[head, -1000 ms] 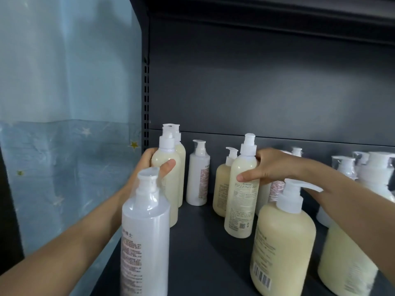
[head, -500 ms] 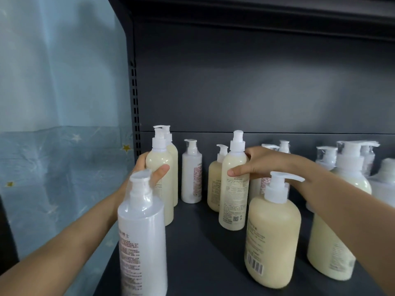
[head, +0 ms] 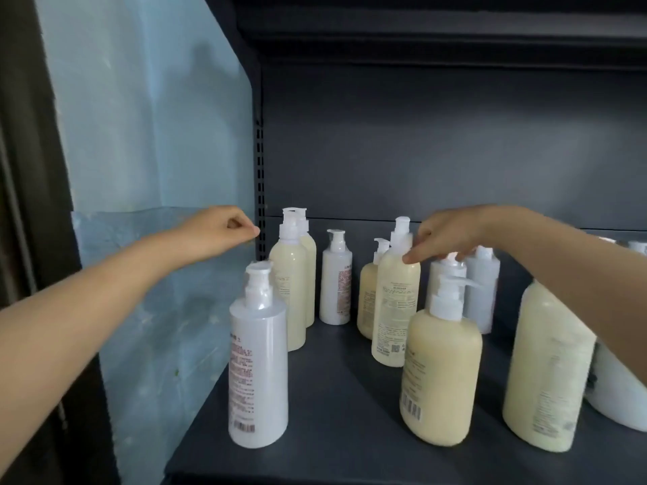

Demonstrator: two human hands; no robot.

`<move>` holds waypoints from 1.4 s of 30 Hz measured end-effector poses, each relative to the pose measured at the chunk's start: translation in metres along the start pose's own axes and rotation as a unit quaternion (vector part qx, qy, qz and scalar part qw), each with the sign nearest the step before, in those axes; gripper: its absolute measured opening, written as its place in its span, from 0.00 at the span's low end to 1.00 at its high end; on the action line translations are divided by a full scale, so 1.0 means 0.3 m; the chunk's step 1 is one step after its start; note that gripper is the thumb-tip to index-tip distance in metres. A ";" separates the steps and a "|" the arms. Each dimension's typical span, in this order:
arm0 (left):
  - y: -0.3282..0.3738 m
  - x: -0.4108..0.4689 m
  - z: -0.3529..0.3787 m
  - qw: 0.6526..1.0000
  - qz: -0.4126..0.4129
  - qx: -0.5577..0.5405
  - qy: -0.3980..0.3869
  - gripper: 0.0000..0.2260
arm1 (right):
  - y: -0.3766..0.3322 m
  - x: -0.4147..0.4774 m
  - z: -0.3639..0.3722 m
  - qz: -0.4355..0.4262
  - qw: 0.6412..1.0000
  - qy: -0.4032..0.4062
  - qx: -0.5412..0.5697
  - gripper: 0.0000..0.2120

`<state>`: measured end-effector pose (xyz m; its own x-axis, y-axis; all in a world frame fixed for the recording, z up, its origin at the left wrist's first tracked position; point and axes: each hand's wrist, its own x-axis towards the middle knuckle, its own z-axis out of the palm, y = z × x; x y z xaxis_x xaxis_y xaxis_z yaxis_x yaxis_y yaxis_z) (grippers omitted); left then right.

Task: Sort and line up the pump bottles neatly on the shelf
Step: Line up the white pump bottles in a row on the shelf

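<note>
Several pump bottles stand loosely on the dark shelf [head: 336, 397]. My left hand [head: 217, 234] hovers with curled fingers, holding nothing, up and left of a tall cream bottle [head: 292, 292] at the shelf's left end. My right hand [head: 451, 236] reaches over the middle group, a fingertip touching the shoulder of another tall cream bottle [head: 395, 302], its other fingers spread above the white bottles [head: 483, 292] behind. A small white bottle [head: 336, 285] stands between the two cream ones. A tall white bottle [head: 257, 372] stands front left and a wide cream bottle [head: 439, 376] front centre.
A large cream bottle [head: 546, 372] and a white one [head: 616, 390] stand at the right, partly behind my right forearm. A pale blue sheet [head: 157, 239] covers the left side. The slotted upright [head: 259, 190] marks the shelf's back left corner.
My left hand has let go of the left cream bottle and lifted up and left. My right hand has loosened its grip on the middle cream bottle and now only touches it.
</note>
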<state>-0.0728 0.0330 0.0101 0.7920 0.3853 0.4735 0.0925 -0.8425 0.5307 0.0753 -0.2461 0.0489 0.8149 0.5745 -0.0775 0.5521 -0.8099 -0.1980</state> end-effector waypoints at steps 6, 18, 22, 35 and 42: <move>0.103 -0.129 -0.052 0.997 -0.034 0.042 0.047 0.10 | -0.009 -0.077 -0.083 -0.050 0.984 0.061 -0.161 0.23; 0.133 -0.438 0.178 0.968 -0.094 -0.231 0.037 0.04 | -0.077 -0.141 -0.001 -0.205 0.961 0.147 -0.116 0.21; 0.090 -0.431 0.232 0.956 -0.081 -0.268 0.084 0.12 | -0.121 -0.126 0.047 -0.222 0.958 0.160 -0.086 0.22; -0.080 -0.134 0.049 0.929 0.054 -0.363 0.046 0.14 | -0.319 0.094 0.163 -0.034 0.976 0.181 -0.114 0.19; -0.176 0.007 0.070 0.905 0.067 -0.421 0.006 0.18 | -0.337 0.272 0.267 0.088 0.967 0.226 0.075 0.18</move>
<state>-0.0633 0.0704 -0.0316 0.7548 0.3105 0.5779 -0.4996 -0.2989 0.8131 0.0719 -0.1077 -0.0156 0.9066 0.2914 0.3054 0.3937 -0.8447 -0.3626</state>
